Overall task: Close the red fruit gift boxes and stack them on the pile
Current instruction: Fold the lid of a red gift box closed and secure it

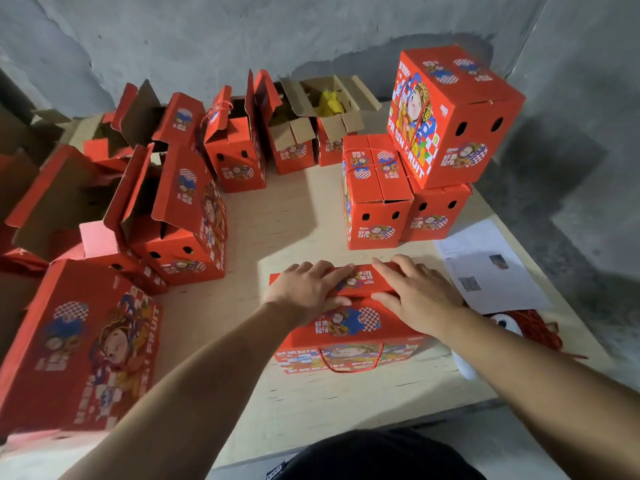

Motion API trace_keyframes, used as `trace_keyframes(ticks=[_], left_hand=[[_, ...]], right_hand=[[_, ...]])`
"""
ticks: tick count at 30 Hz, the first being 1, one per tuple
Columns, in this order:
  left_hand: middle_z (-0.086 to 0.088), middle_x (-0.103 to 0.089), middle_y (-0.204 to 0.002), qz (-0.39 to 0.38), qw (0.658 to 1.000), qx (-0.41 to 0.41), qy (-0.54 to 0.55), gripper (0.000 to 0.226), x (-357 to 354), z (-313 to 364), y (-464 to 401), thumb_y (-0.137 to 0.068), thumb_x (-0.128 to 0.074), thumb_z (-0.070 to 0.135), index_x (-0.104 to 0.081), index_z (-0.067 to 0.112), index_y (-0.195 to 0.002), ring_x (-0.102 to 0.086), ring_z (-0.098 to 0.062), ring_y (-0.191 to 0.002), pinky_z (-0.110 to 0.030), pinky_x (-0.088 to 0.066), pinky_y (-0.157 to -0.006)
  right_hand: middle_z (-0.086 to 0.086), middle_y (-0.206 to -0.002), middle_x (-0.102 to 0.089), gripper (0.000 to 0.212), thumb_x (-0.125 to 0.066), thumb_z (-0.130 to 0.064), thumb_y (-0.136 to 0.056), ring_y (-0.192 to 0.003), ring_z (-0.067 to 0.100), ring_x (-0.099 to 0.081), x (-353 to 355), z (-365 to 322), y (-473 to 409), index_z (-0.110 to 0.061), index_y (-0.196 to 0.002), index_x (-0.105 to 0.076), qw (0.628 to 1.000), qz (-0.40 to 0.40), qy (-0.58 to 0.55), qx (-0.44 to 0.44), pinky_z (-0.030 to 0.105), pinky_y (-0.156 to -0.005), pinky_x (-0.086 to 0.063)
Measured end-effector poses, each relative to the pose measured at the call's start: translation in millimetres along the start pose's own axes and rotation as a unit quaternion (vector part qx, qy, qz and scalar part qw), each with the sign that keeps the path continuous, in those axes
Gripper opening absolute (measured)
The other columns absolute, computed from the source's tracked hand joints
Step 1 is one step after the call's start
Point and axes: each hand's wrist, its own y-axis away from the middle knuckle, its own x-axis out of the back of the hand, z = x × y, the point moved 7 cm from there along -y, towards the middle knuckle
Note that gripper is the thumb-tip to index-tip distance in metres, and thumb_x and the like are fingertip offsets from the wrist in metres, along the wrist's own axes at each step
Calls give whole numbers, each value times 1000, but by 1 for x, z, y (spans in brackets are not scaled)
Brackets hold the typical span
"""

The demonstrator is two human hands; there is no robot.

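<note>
A red fruit gift box stands in front of me near the table's front edge, its rope handle hanging down its near side. My left hand and my right hand lie flat on its top flaps, fingers straight, pressing the far flap down. The pile of closed red boxes stands at the back right: one box sits tilted on top of a lower one, with another closed box beside them.
Several open red boxes with raised flaps crowd the left and back of the wooden table. A closed box lies on its side at front left. Printed papers and a red net with a white thing lie at right.
</note>
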Motion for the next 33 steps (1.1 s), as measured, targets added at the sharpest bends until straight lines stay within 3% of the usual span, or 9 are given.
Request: trace_keyframes(ticks=[5,10,13,16,18,21,24,28,33], left_hand=[[4,-45,-156,9,999,-8,30,74,-2,-2,3,-98,-24,75,-12,38,-161,-51,-23,-136,-42,-37,-118],[5,-48,-154,25,1000,3,0,78,-4,-29,21,-95,-15,79,-22,42,-163,-56,-26,-131,-46,-43,-111],[3,-52,-149,22,999,23,5,81,-7,-27,22,-92,-9,79,-24,42,-163,-58,-29,-125,-48,-44,-107],[1,-53,-147,23,999,30,1,83,-5,-25,20,-91,-7,80,-25,41,-162,-59,-30,-124,-48,-44,-107],[1,-54,-146,29,999,42,3,83,-2,-24,20,-90,-7,80,-26,42,-162,-59,-31,-123,-48,-44,-107],[3,-58,-141,36,997,67,10,81,0,-18,23,-91,-11,82,-30,44,-159,-62,-30,-120,-46,-46,-105],[3,-56,-139,22,995,90,27,77,-1,-13,25,-91,-13,84,-26,48,-158,-59,-30,-121,-47,-46,-104],[0,-53,-141,-31,990,108,82,83,0,-19,23,-86,-11,89,-24,49,-157,-54,-30,-126,-48,-42,-109],[-4,-44,-148,-58,990,105,76,92,-9,-17,25,-83,-4,91,-12,43,-162,-46,-30,-132,-50,-38,-111]], right_hand=[[2,-171,-10,78,-25,-75,-99,-151,34,-25,-10,1,2,-44,-162,8,998,-37,-49,-3,49,-122,-27],[6,-169,-13,79,-23,-72,-100,-154,33,-19,-4,1,3,-36,-164,6,999,-47,-21,-9,47,-124,-22],[13,-150,-35,77,-34,-69,-100,-135,40,-40,9,-17,19,-20,-159,-26,998,50,20,-25,50,-111,-37],[1,-122,-50,72,-40,-77,-93,-107,30,-51,0,-56,47,-20,-133,-53,989,125,-18,76,45,-89,-46],[-1,-138,-45,90,-39,-87,-84,-121,27,-43,-15,-61,50,-21,-146,-46,995,76,-34,61,46,-102,-46],[-3,-154,-25,104,-50,-83,-78,-141,26,-25,-28,-56,45,-23,-159,-26,998,25,-38,47,47,-125,-21],[-3,-133,-47,98,-76,-75,-61,-120,27,-47,-14,-52,40,-22,-140,-51,995,81,-20,58,45,-107,-41],[-1,-104,-50,91,-81,-80,-43,-93,26,-51,5,-51,33,-21,-108,-57,985,135,17,107,43,-81,-41],[0,-117,-49,95,-78,-74,-59,-102,26,-50,-4,-47,36,-22,-130,-44,984,115,-50,126,41,-89,-46]])
